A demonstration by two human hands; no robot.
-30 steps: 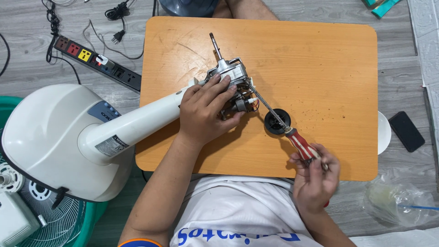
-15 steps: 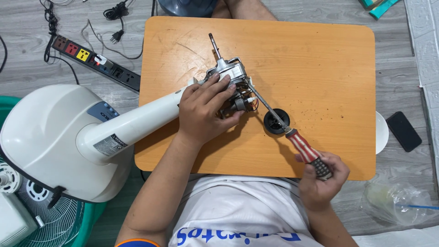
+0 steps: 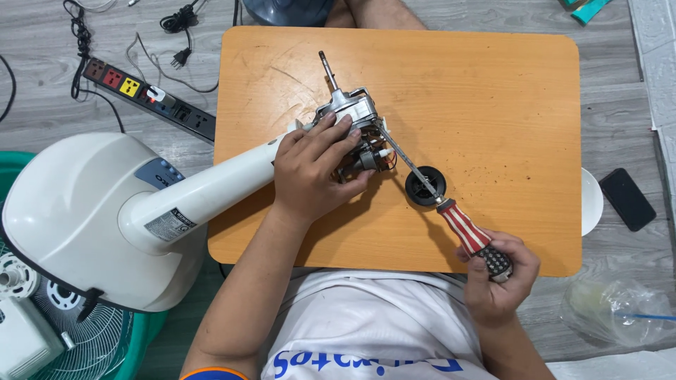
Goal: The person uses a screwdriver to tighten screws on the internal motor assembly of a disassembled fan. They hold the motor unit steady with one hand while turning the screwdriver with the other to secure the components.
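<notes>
Home floor repair spot: low wooden table on grey planks, power strip, fan parts.

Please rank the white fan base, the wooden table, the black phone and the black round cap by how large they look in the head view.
1. Wooden table
2. White fan base, though it may sit nearer the camera
3. Black phone
4. Black round cap, close to the phone in size
</notes>
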